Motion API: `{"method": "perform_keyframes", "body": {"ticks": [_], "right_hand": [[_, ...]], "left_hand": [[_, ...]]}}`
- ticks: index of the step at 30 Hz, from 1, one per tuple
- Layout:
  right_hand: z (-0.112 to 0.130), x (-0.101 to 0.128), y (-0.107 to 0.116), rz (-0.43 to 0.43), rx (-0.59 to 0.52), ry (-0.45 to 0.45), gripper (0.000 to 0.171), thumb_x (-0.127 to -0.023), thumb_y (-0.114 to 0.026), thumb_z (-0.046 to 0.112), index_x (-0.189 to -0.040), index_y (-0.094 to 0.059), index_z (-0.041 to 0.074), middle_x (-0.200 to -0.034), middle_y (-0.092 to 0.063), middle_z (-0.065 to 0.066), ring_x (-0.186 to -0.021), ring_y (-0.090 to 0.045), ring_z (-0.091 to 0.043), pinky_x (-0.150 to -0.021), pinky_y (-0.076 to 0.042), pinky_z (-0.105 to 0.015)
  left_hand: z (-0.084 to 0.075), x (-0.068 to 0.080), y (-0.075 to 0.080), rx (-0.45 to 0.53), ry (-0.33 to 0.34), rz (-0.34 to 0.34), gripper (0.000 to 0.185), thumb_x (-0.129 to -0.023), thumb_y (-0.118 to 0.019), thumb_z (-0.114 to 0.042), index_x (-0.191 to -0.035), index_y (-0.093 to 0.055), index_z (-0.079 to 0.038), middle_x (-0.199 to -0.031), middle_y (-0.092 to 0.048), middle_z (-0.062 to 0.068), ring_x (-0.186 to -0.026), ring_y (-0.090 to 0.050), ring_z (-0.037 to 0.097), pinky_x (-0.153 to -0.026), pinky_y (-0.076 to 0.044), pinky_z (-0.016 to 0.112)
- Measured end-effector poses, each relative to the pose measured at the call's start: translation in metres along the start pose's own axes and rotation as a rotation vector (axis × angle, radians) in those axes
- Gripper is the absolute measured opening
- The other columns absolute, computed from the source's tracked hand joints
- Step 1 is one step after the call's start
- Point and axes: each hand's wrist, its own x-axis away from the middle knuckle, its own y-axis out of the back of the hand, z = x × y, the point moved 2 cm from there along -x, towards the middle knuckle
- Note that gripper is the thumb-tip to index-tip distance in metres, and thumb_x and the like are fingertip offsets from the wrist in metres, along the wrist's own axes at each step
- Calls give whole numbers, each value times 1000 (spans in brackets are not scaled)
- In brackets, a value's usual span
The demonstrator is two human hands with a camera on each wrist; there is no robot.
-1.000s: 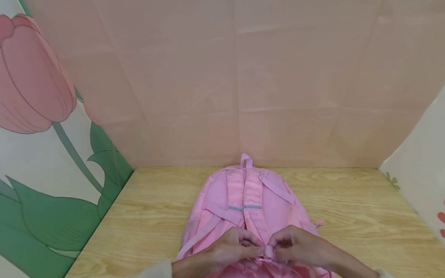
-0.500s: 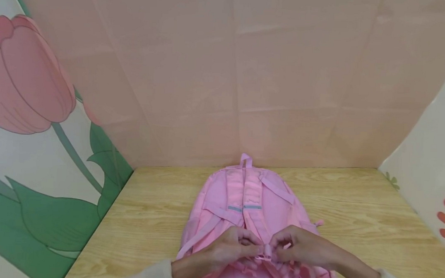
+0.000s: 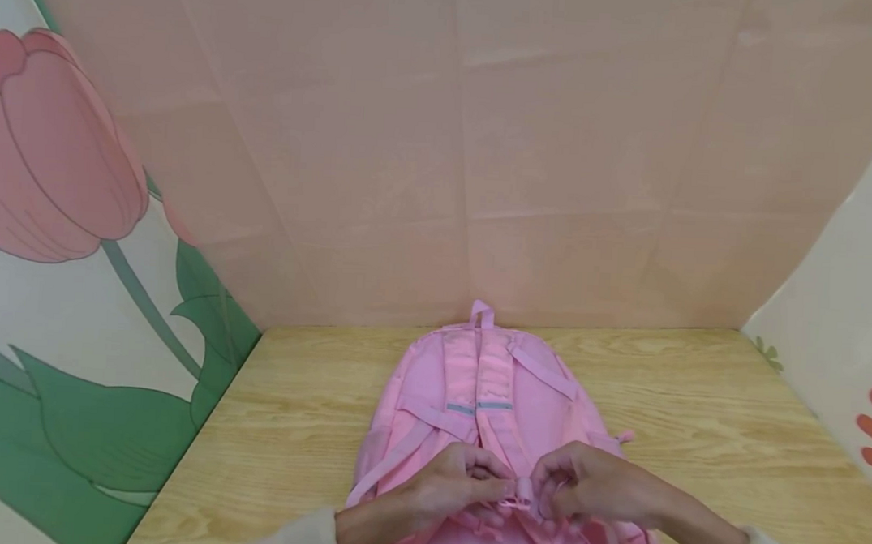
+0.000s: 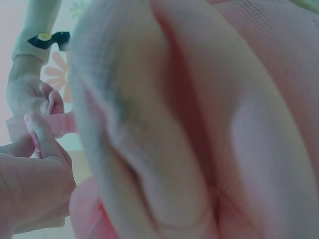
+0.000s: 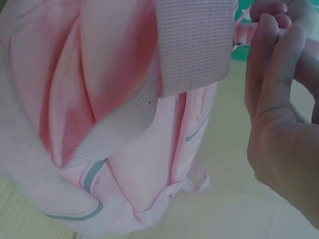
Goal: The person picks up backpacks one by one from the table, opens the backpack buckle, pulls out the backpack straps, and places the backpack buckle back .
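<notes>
A pink backpack (image 3: 541, 366) lies with its shoulder straps up, its top handle toward the back wall. Over its lower part, my left hand (image 3: 449, 483) pinches a pink strap (image 3: 524, 490) between thumb and fingers. My right hand (image 3: 591, 486) faces it from the other side, thumb and fingertips closed on the same strap. A small pink buckle (image 5: 244, 34) shows between the two hands in the right wrist view. In the left wrist view the strap (image 4: 62, 124) runs between both hands, and the blurred bag fabric (image 4: 209, 124) fills most of the picture.
The backpack lies on a wood-grain table (image 3: 291, 412) against a plain pinkish-beige wall covering (image 3: 412, 141). A tulip-printed panel (image 3: 62, 142) borders the left side, and a flower-printed panel (image 3: 844, 306) the right. A loose webbing strap (image 5: 194, 45) hangs near my right hand.
My right hand's fingers have shifted slightly along the strap and curled a little closer. The left hand and the backpack stay where they were.
</notes>
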Motion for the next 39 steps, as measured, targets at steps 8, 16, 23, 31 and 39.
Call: {"method": "perform_keyframes", "body": {"ticks": [8,16,23,31,39], "right_hand": [[0,-2,0,-23,-13,-11,13,-91,-65,2,-95,-64,-10,-74,-61,1,-63,-57,-4,-55,-52,-14],[-1,-4,-2,-14,-56,-7,12,-89,-63,-1,-97,-67,-9,-79,-67,-1,-67,-64,-7,-59,-57,-17],[1,-5,-1,2,-80,-17,15,-90,-63,-1,-101,-66,-11,-74,-64,4,-67,-62,-4,-58,-56,-15],[-2,-2,-1,8,-95,-27,16,-90,-61,-4,-106,-60,-7,-77,-59,3,-70,-61,-7,-59,-56,-18],[-4,-1,-2,9,-121,-22,16,-90,-61,-3,-102,-57,-13,-82,-65,-1,-72,-65,-10,-58,-58,-20]], "left_hand": [[0,0,0,10,-8,18,17,-91,-72,-13,-103,-70,0,-81,-72,6,-64,-70,14,-66,-64,36],[0,0,-1,-4,-19,34,16,-92,-71,-12,-103,-69,0,-83,-73,5,-64,-69,12,-69,-64,38],[-2,-1,-2,2,-18,35,16,-92,-71,-11,-103,-69,0,-82,-72,4,-63,-69,11,-70,-64,39],[0,0,-1,24,-6,10,18,-92,-71,-12,-105,-68,-1,-81,-70,3,-63,-69,12,-69,-64,38],[0,0,-1,33,-7,15,17,-92,-71,-11,-105,-68,0,-81,-70,4,-63,-69,13,-69,-64,39]]}}
